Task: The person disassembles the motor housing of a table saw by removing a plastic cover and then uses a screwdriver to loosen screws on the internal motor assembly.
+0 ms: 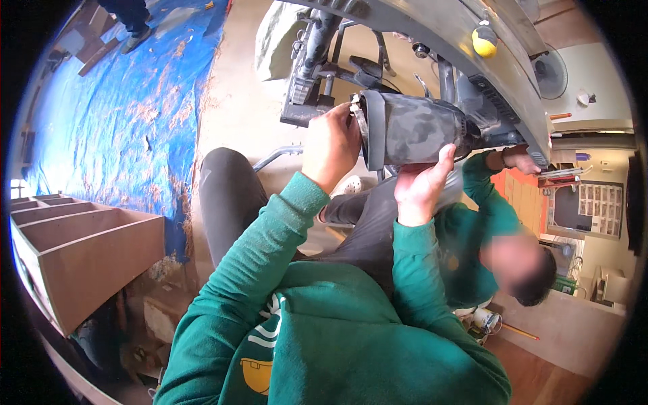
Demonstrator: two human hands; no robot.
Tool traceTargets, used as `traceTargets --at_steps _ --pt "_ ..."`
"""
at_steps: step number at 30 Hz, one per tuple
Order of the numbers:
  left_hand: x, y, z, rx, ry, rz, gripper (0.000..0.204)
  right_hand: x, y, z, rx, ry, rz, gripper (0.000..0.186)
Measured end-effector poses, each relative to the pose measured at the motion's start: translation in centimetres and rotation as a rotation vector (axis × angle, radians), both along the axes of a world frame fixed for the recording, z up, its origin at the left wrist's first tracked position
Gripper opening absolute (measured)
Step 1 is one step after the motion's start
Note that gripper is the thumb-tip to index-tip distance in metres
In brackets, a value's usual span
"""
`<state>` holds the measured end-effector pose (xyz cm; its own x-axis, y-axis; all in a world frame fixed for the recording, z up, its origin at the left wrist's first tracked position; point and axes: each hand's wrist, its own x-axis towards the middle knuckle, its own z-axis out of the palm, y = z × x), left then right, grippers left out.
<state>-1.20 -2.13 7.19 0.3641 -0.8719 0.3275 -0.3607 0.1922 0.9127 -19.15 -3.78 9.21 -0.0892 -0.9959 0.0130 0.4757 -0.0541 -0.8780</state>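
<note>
A dark, mottled motor housing [417, 131] hangs under a grey machine frame [432, 30] at the upper middle. My left hand [332, 143] is closed at the housing's left end, fingertips pressed on its rimmed end plate [360, 128] beside small fittings; what exactly they grip is too small to tell. My right hand [422, 183] holds the housing from below, thumb up along its front and fingers hidden behind it. A yellow and black round knob [484, 42] hangs on the frame above.
A co-worker [455, 263] in green is close on my right, one hand [520, 158] raised at the frame's end. Wooden shelving [101, 256] lies at left beside a blue tarp [128, 135], where another person's legs [131, 20] show. A fan [547, 74] and a white bucket [484, 317] are at right.
</note>
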Motion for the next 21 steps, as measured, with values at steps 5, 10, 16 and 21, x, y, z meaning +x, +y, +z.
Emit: traceTargets --at_steps 5,10,16,21 --pt "-1.1 -1.9 -2.8 -0.029 0.175 0.104 0.022 0.2 -0.2 -2.7 -0.097 -0.034 -0.006 0.063" --pt "0.0 -1.7 -2.6 -0.091 -0.167 0.064 0.030 -0.5 -1.0 -3.6 -0.135 -0.033 0.000 0.066" --pt "-0.2 -3.3 -4.4 0.018 0.184 0.034 0.027 -0.4 -1.5 -3.9 -0.281 0.055 -0.013 0.070" --pt "-0.8 -4.4 -8.0 0.087 0.408 0.045 0.021 -0.6 -0.6 -3.6 -0.271 0.069 0.042 0.076"
